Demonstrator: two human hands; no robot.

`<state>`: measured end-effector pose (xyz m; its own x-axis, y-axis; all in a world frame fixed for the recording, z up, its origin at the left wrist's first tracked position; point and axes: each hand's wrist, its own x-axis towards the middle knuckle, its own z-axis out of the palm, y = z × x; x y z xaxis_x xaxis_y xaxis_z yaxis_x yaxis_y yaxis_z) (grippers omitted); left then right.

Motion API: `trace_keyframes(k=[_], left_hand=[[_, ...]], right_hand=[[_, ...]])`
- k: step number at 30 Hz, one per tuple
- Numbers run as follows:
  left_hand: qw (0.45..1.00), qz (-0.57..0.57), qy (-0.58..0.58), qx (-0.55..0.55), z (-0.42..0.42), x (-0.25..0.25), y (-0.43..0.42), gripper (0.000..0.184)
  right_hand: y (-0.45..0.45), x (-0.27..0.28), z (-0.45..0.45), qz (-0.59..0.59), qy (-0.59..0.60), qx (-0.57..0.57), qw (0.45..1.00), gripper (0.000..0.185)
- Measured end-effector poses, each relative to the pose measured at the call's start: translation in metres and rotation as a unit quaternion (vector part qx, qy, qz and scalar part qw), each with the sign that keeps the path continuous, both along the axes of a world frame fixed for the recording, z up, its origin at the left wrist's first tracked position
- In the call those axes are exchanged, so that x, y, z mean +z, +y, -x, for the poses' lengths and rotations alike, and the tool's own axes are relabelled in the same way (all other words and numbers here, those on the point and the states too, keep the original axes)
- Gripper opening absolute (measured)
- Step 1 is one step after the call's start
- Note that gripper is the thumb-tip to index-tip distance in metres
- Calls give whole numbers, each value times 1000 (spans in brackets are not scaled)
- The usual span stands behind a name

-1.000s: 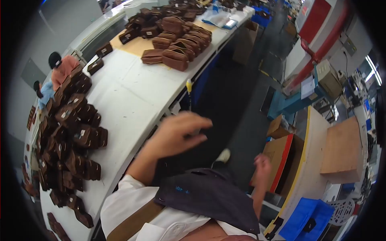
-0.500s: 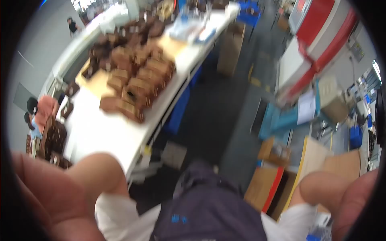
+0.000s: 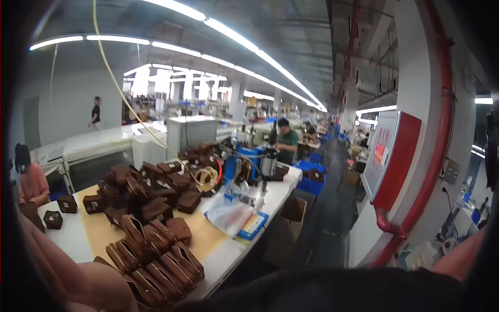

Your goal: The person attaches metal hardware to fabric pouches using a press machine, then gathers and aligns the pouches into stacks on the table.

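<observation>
At the lower left, very close to the camera, is part of my left hand and arm; its fingers are cut off by the edge of the view. Only a strip of my right hand or arm shows at the right edge, with its fingers hidden. Beyond my left arm, brown zip pouches stand in rows on a white table. Behind them a loose heap of brown pouches lies on a tan sheet. I cannot tell whether either hand holds anything.
A clear plastic bag and a blue-and-yellow box lie near the table's right edge. Behind stands a blue machine. A person in green sits farther back. A cardboard box and a red pipe are to the right.
The view has tilted up from the floor and my apron to the table and the hall. Both hands remain at the sides, with less of the right one showing.
</observation>
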<state>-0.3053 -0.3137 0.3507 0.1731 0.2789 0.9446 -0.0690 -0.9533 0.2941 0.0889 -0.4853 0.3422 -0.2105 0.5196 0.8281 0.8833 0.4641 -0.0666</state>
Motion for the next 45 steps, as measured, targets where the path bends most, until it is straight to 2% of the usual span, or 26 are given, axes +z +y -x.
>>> trace_keyframes(k=[7, 12, 19, 21, 24, 26, 27, 28, 29, 30, 31, 32, 33, 34, 35, 37, 39, 42, 45], left_hand=[[994, -13, 43, 97, -22, 18, 40, 26], [991, -32, 50, 122, -73, 23, 50, 23], [984, -28, 49, 170, -175, 19, 84, 19], [979, -24, 45, 197, -207, 17, 101, 18], [961, -6, 52, 270, -245, 3, 123, 16], [921, 15, 75, 381, -273, -28, 147, 15], [889, 20, 98, 447, -287, -58, 168, 17], [881, 71, 92, 459, -301, -87, 190, 11], [869, 122, 87, 471, -316, -116, 211, 6], [850, 289, 104, 427, -322, -150, 224, 22], [824, 390, 110, 396, -322, -202, 240, 35], [790, 424, 180, 404, -320, -249, 246, 44], [777, 393, 240, 429, -316, -300, 249, 49], [748, 448, 259, 415, -316, -330, 250, 52], [746, 455, 264, 407, -315, -350, 252, 53], [740, 442, 281, 422, -307, -364, 269, 56], [730, 402, 299, 465, -297, -367, 295, 58], [682, 367, 312, 550, -281, -378, 340, 62], [627, 369, 352, 589, -266, -400, 368, 65]], right_hand=[[93, 17, -52, -5, -75, 63, 995, 26], [170, 24, -85, -44, -117, 190, 974, 24], [258, 16, -154, -111, -69, 306, 943, 22], [289, -3, -177, -115, -12, 304, 946, 21], [349, -89, -198, -42, 101, 242, 964, 21], [400, -162, -198, 74, 121, 183, 973, 19], [424, -203, -198, 172, 170, 178, 954, 19], [441, -246, -203, 303, 226, 143, 915, 20], [460, -295, -215, 356, 258, 124, 890, 22], [479, -331, -227, 342, 213, 91, 911, 22], [499, -362, -241, 325, 167, 57, 929, 22], [518, -388, -255, 306, 118, 24, 944, 23], [538, -410, -267, 247, 46, 9, 968, 25], [557, -432, -281, 184, -26, -8, 983, 27], [579, -456, -298, 100, -222, -82, 966, 27], [614, -473, -311, 129, -280, -102, 946, 27], [638, -479, -314, 230, -253, -101, 934, 27], [650, -481, -312, 328, -209, -110, 915, 27], [648, -484, -315, 364, -188, -117, 905, 28]])
